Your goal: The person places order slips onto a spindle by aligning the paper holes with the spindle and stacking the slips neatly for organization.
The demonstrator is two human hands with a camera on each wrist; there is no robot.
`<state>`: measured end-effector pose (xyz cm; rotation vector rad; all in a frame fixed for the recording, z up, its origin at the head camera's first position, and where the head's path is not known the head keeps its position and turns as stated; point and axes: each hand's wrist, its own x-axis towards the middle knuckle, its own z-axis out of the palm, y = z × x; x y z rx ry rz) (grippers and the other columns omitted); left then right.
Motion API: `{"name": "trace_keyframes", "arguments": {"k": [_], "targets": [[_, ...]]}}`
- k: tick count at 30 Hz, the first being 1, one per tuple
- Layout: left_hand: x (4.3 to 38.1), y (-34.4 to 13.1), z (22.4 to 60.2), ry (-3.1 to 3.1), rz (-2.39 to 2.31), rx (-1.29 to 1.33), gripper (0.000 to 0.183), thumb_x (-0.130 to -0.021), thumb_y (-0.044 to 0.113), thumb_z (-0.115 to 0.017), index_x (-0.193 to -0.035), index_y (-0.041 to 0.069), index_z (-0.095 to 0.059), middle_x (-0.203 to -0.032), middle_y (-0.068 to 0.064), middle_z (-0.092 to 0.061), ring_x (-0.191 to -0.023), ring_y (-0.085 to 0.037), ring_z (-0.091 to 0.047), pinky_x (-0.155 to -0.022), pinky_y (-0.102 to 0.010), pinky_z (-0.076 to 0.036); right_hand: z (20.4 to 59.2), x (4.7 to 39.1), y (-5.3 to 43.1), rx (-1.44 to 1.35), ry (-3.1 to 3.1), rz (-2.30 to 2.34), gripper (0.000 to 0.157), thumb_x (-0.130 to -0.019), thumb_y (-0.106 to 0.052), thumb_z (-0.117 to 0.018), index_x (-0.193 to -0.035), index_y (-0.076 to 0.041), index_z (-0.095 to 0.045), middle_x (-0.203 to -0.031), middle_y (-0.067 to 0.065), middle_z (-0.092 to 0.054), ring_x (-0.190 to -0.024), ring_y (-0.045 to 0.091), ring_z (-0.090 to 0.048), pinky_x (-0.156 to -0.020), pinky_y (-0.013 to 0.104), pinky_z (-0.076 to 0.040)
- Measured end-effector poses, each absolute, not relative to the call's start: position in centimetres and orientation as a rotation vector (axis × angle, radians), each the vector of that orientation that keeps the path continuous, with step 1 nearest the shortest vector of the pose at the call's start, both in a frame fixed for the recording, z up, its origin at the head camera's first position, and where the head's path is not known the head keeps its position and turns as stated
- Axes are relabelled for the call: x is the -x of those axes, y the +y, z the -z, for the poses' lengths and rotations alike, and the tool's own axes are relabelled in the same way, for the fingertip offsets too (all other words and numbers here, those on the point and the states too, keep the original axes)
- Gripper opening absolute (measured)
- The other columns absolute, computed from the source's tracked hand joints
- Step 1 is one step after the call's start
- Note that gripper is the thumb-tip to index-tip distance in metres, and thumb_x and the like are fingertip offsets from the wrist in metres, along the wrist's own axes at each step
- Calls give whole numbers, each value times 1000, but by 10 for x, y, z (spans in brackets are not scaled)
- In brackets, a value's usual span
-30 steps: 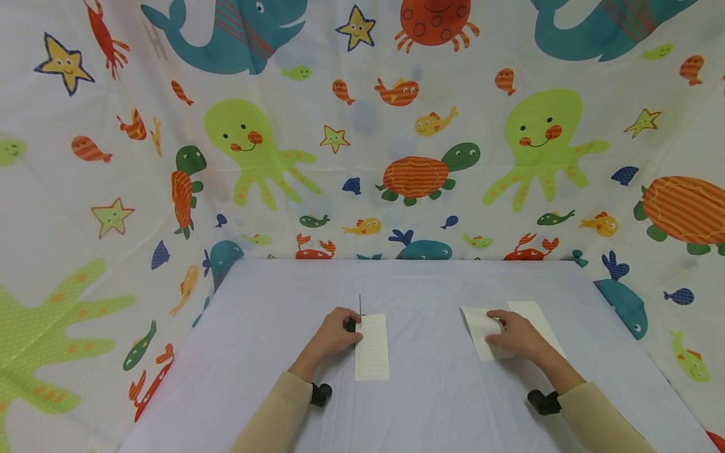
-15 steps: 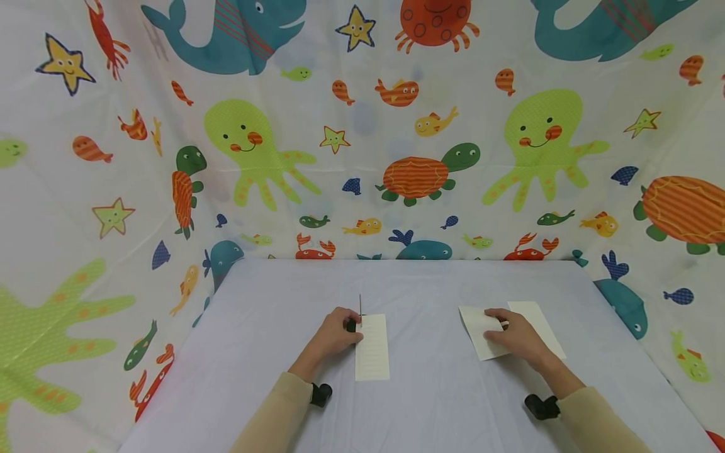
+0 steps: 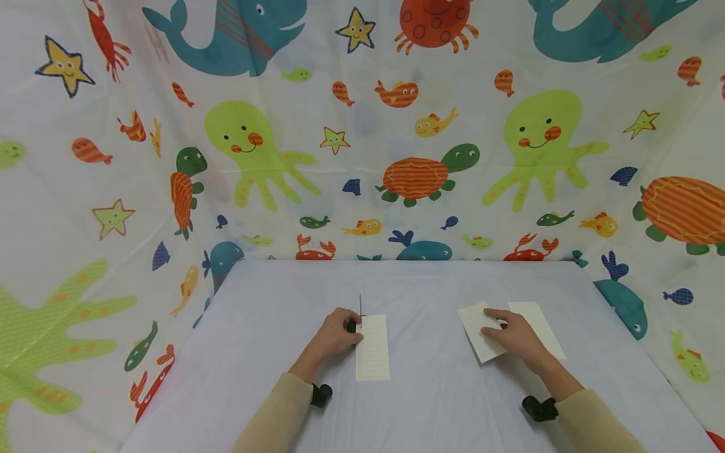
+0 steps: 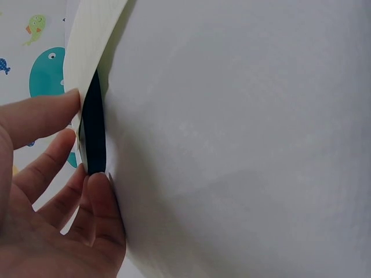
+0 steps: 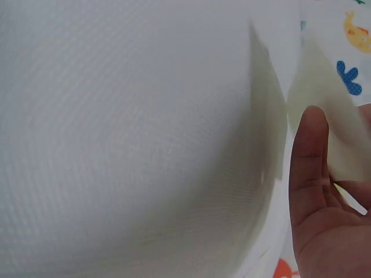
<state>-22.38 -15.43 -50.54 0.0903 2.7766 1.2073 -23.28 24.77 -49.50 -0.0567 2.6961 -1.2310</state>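
In the head view my left hand (image 3: 335, 332) lies at the left edge of a narrow cream ruled sheet of paper (image 3: 374, 352). Its fingers and thumb hold a dark flat strip (image 4: 95, 133) against the paper edge; what the strip is cannot be told. A thin dark line (image 3: 360, 305) runs away from the fingertips. My right hand (image 3: 518, 336) pinches another cream sheet (image 3: 474, 327), raised and tilted off the table. Close up in the right wrist view, this pale sheet (image 5: 324, 87) passes behind a fingertip and is blurred.
One more cream sheet (image 3: 535, 318) lies flat beyond the right hand, partly covered by it. A white cloth covers the table (image 3: 425, 402). Behind and at the sides hangs a curtain (image 3: 362, 145) printed with sea animals. Each wrist carries a black camera mount (image 3: 321, 396).
The sheet in my right hand has turned slightly and its near corner has shifted down; the right hand has edged left. The left hand and its sheet look unmoved.
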Motion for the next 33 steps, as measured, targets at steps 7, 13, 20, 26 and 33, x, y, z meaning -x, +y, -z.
{"name": "trace_keyframes", "arguments": {"k": [7,13,20,26,33], "targets": [[225,-154,507,2790,-1199,-94,28,-85,11,-78,-110,7,-67,-120,-13,-57,-103,-28,-52,-94,-49,-45,497,230,247,86,2681,1336,51,-98,-16,-64,-141,8,-53,-149,30,-46,-139,48,-40,-109,60,-36],[224,-153,508,2791,-1204,-75,28,-85,10,-78,-110,7,-67,-119,-13,-57,-102,-28,-51,-94,-49,-45,501,231,243,37,2663,1410,46,-95,-19,-69,-134,3,-61,-142,27,-53,-130,43,-47,-106,58,-40],[225,-153,507,2795,-1202,-85,27,-85,10,-78,-109,6,-67,-119,-13,-57,-101,-28,-51,-92,-49,-45,502,230,232,-8,2639,1466,41,-94,-23,-71,-127,0,-65,-137,24,-56,-125,38,-49,-102,52,-44],[227,-154,511,2800,-1192,-84,28,-85,12,-78,-110,8,-67,-119,-12,-57,-102,-27,-51,-93,-48,-45,500,226,225,-1,2656,1537,37,-94,-23,-73,-122,0,-68,-133,21,-59,-124,34,-50,-99,43,-45],[226,-152,513,2799,-1192,-51,29,-86,13,-78,-111,8,-66,-122,-13,-57,-104,-29,-52,-97,-51,-46,496,221,214,-4,2658,1528,31,-93,-21,-74,-119,-2,-71,-122,15,-64,-107,28,-55,-85,31,-47]]}}
